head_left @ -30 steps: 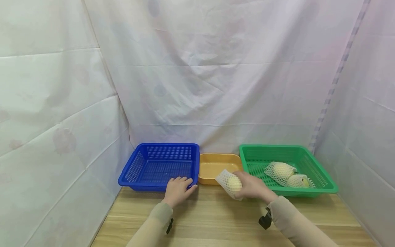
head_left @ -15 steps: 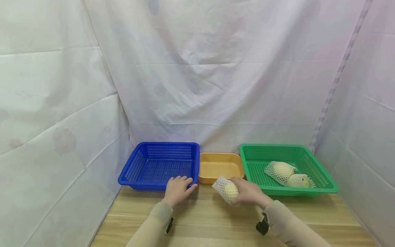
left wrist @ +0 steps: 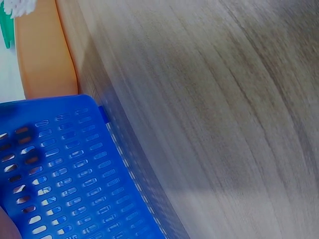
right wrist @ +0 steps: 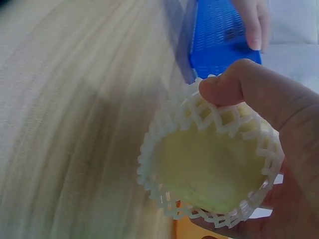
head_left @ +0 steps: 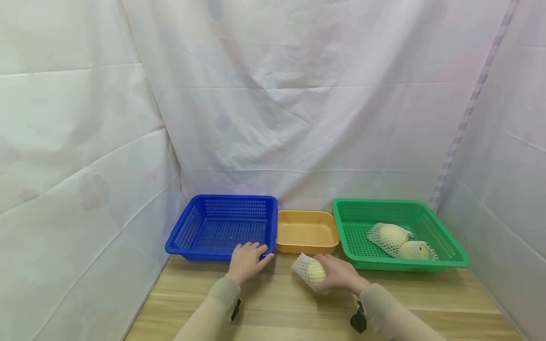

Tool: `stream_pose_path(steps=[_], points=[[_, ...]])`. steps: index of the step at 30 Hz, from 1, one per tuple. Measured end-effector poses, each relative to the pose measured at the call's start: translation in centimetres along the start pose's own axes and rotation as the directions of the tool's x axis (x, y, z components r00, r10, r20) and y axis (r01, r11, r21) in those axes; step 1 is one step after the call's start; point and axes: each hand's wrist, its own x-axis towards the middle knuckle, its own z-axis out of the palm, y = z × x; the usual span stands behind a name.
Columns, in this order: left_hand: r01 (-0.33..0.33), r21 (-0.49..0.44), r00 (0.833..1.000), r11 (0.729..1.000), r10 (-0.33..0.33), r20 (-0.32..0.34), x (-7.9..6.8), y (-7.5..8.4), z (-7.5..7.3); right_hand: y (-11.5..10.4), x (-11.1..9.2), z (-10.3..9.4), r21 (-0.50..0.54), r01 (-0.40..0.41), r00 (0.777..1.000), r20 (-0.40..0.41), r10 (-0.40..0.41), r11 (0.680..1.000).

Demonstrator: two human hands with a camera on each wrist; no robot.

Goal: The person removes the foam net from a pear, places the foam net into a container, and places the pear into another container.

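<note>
My right hand (head_left: 341, 274) holds a pale yellow fruit (right wrist: 212, 159) in a white foam net, low over the table in front of the orange tray (head_left: 307, 248). In the right wrist view the thumb (right wrist: 234, 84) presses on the net and the other fingers are partly hidden behind the fruit. My left hand (head_left: 247, 263) grips the near right rim of the blue basket (head_left: 200, 255). Its fingers reach over the edge, and skin shows through the wall's slots in the left wrist view.
Two similar netted fruits (head_left: 388, 237) lie in the green basket (head_left: 443, 237) on the right. The orange tray stands between the two baskets. White cloth (head_left: 273, 118) hangs behind and at both sides of the wooden table (head_left: 281, 312).
My right hand has moved left and nearer to me, lowering the netted fruit away from the orange tray. The left hand keeps its place on the blue basket.
</note>
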Motion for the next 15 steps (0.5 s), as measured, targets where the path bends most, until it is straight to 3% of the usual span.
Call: stream_pose_path(steps=[15], points=[[-0.003, 0.0, 1.0, 1.0, 0.003, 0.014, 0.0, -0.1, 0.2, 0.0, 0.0, 1.6, 0.002, -0.014, 1.0, 0.025, 0.014, 1.0]])
